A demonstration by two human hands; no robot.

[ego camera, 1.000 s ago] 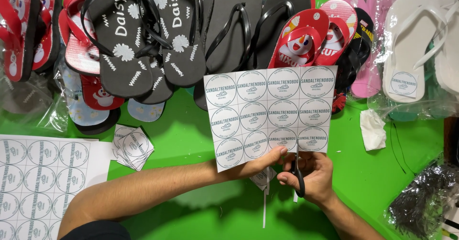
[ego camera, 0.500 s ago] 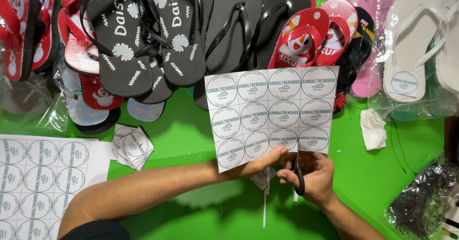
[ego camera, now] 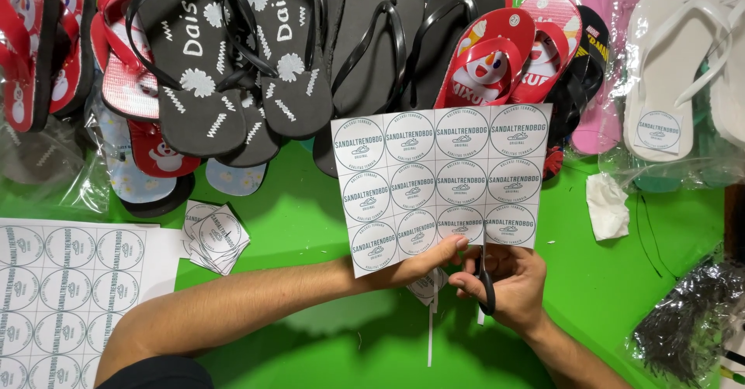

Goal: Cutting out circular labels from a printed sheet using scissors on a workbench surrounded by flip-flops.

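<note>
The left hand (ego camera: 423, 261) pinches the lower edge of a white sheet of round labels (ego camera: 442, 183), thumb on the front, and holds it upright above the green surface (ego camera: 310, 210), near the middle of its near edge. The right hand (ego camera: 508, 280) is clenched around the black handles of a pair of scissors (ego camera: 485, 276), whose blades point up into the sheet's bottom edge between two columns of labels. A narrow paper strip (ego camera: 429, 331) hangs down below the hands. A small pile of cut labels (ego camera: 216, 236) lies on the surface to the left, and a second uncut label sheet (ego camera: 66, 296) lies at the near left corner. Black flip-flops (ego camera: 240, 55), red ones (ego camera: 497, 55) and white ones (ego camera: 671, 71) line the far edge. A crumpled white tissue (ego camera: 608, 207) rests toward the right edge.
</note>
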